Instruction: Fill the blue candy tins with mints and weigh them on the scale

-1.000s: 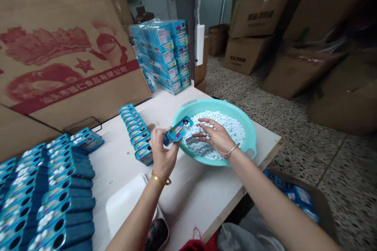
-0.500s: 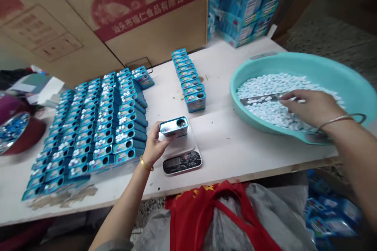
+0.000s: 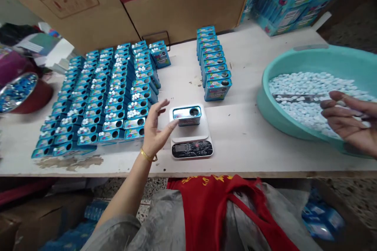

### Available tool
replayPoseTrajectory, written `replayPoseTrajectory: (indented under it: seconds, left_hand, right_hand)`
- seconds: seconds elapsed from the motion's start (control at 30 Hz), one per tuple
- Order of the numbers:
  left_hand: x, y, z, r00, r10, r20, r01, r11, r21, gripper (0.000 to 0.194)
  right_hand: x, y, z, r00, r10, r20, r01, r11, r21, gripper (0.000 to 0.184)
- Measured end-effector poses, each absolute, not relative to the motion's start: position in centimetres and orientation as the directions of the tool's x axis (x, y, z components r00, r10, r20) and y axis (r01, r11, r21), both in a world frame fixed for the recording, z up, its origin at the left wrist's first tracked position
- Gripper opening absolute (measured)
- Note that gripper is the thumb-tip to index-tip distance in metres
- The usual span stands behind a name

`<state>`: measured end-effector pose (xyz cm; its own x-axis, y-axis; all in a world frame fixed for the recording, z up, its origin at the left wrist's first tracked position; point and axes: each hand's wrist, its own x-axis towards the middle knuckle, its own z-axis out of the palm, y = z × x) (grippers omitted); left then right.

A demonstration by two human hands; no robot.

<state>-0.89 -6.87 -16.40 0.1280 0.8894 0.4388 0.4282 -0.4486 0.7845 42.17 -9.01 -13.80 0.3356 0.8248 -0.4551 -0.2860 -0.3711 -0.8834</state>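
A blue candy tin [image 3: 186,115] with a round hole in its top stands on a white digital scale [image 3: 193,137]. My left hand [image 3: 157,130] is just left of the tin, its fingers spread and holding nothing. The thumb tip is close to the tin; whether it touches, I cannot tell. At the right, my right hand [image 3: 352,115] is closed around several small white candies [image 3: 365,124], over the rim of a turquoise basin [image 3: 266,104]. Loose white candies [image 3: 312,82] lie in the basin, with a flat metal strip [image 3: 290,97] across them.
Rows of blue tins [image 3: 100,98], many with white candies on top, fill the table's left side. Another row of tins [image 3: 216,64] stands behind the scale. Cardboard cartons [image 3: 176,8] and wrapped packs [image 3: 288,11] stand at the back; a red bowl [image 3: 32,96] is far left.
My left hand has let go of the tin, which now rests on the scale. My right hand has lifted out of the basin with candies. The view has shifted.
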Motion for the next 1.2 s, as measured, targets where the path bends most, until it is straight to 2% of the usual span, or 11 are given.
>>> replayPoseTrajectory:
  seconds: [0.07, 0.13, 0.3, 0.53, 0.7, 0.83, 0.93, 1.07, 1.13, 1.2]
  left_hand:
    - [-1.6, -7.3, -15.2, 0.059, 0.872, 0.486, 0.478, -0.452, 0.753, 0.048]
    - [-2.5, -7.7, -14.5, 0.023, 0.868, 0.497, 0.500, -0.440, 0.746, 0.040]
    - [-4.0, -8.3, -14.6, 0.045, 0.893, 0.447, 0.522, -0.403, 0.752, 0.028]
    - [-3.6, -8.3, -14.9, 0.148, 0.880, 0.452, 0.576, -0.448, 0.684, 0.026]
    - [-3.2, -8.2, -15.2, 0.169, 0.888, 0.428, 0.563, -0.443, 0.697, 0.025]
    - [-2.8, -7.9, -15.6, 0.194, 0.895, 0.402, 0.559, -0.438, 0.704, 0.028]
    - [-2.0, -7.7, -16.0, 0.214, 0.899, 0.383, 0.564, -0.434, 0.703, 0.043]
    - [-0.3, -7.0, -17.8, 0.216, 0.929, 0.302, 0.545, -0.371, 0.752, 0.069]
    - [0.6, -6.4, -18.9, 0.208, 0.944, 0.256, 0.476, -0.326, 0.817, 0.069]
    - [1.2, -6.0, -19.4, 0.206, 0.951, 0.229, 0.403, -0.296, 0.866, 0.057]
  right_hand:
    - [40.0, -9.5, -12.8, 0.195, 0.827, -0.527, -0.404, -0.422, -0.812, 0.013]
    - [37.7, -9.8, -12.0, 0.155, 0.799, -0.581, -0.433, -0.473, -0.767, 0.014]
    - [33.0, -9.7, -11.8, 0.156, 0.753, -0.639, -0.289, -0.584, -0.758, 0.026]
    - [29.5, -9.2, -12.1, -0.088, 0.765, -0.638, -0.125, -0.644, -0.755, 0.028]
    - [27.7, -8.1, -12.2, -0.240, 0.760, -0.605, -0.015, -0.626, -0.780, 0.033]
    - [25.9, -7.0, -11.4, -0.307, 0.762, -0.571, 0.009, -0.597, -0.802, 0.030]
    - [24.5, -6.6, -11.2, -0.329, 0.769, -0.548, -0.038, -0.591, -0.806, 0.026]
    - [22.6, -7.1, -12.6, -0.332, 0.785, -0.523, -0.210, -0.602, -0.771, 0.028]
    - [21.8, -7.6, -13.6, -0.318, 0.785, -0.531, -0.283, -0.613, -0.737, 0.030]
    - [21.0, -8.2, -14.4, -0.299, 0.780, -0.550, -0.344, -0.626, -0.700, 0.031]
